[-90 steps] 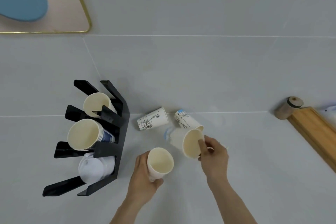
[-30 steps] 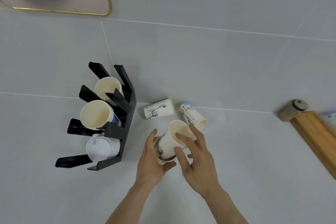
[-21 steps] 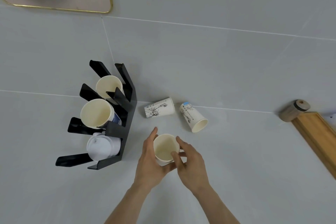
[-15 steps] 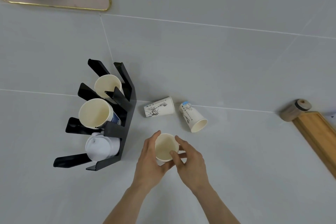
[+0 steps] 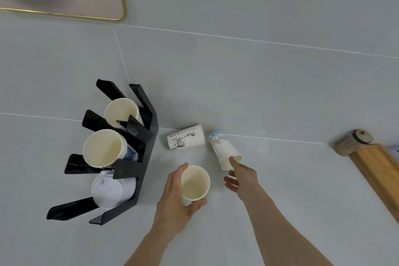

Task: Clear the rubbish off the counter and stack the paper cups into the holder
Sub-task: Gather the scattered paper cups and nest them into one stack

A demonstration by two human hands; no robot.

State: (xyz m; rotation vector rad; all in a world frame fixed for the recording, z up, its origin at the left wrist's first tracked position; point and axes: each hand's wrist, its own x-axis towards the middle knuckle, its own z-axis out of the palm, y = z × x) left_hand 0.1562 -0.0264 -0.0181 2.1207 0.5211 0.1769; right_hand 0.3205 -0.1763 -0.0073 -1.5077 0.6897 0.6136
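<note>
Right hand (image 5: 241,177) just left the nested cups (image 5: 195,183); fingers open, apparently touching blue-banded cup (image 5: 223,150); left hand (image 5: 174,196) grips stack; next cup follows.

Black holder (image 5: 149,157) w/ cups, 2 printed cups (image 5: 186,139) on sides, 1 held upright

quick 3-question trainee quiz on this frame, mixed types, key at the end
1. True or false: the left hand holds an upright cup.
2. How many cups lie on their sides on the counter?
3. The right hand reaches for: A) the blue-top cup, B) the ink-print cup, C) the holder.

Key: 1 true. 2 two. 3 A, the fingertip is at its rim and there is no grip yet.
</note>
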